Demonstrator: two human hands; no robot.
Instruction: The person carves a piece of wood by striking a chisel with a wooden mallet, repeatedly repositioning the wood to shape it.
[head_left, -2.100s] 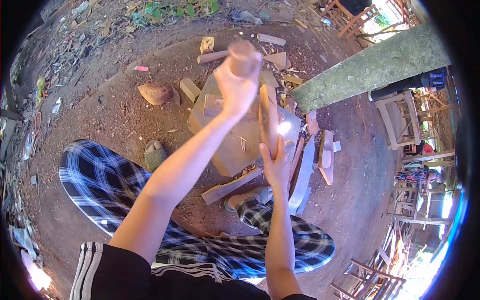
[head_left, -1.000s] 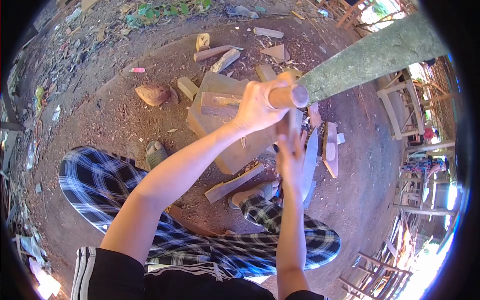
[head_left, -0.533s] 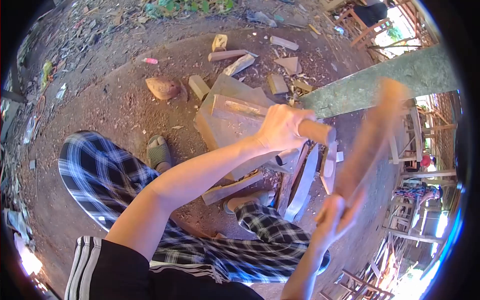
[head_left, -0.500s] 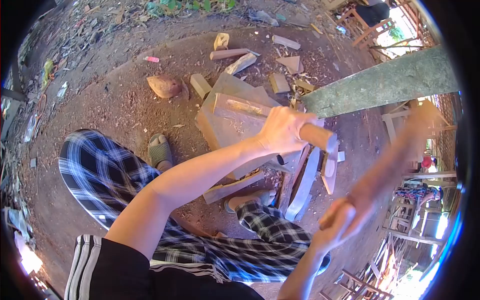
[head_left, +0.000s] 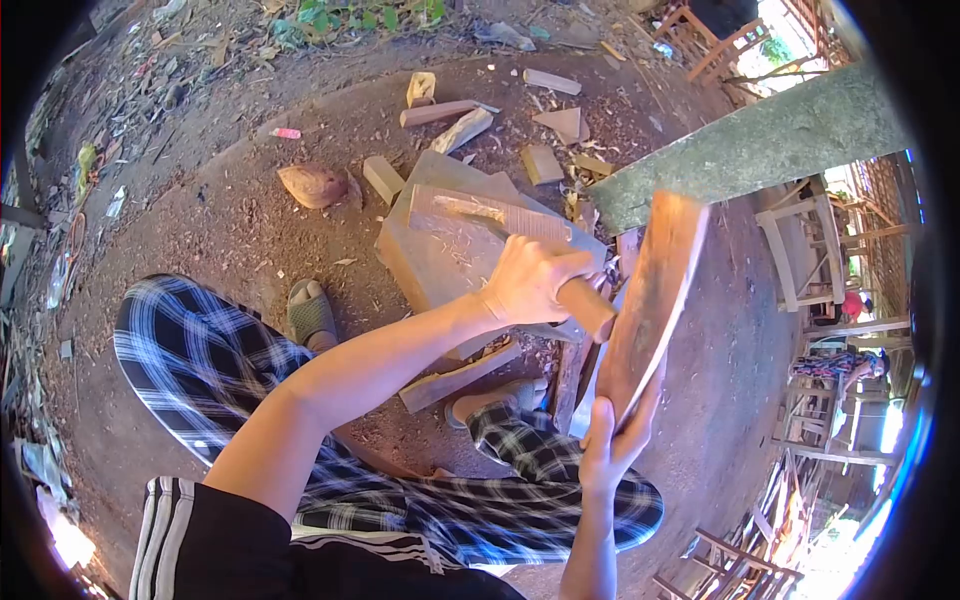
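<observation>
Left grip (head_left: 533,280) wrapped around a wooden handle (head_left: 588,310).
Right grip (head_left: 622,445) pinches the near end of a wooden piece (head_left: 648,295), slanting forward beside the handle; a wooden block (head_left: 532,224) lies beyond the left grip.

Wooden handle (head_left: 587,308) partly hidden

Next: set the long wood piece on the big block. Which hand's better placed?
Likely the right hand: it holds the long wood piece by its near end. The left hand is occupied, gripping a wooden handle.
</observation>
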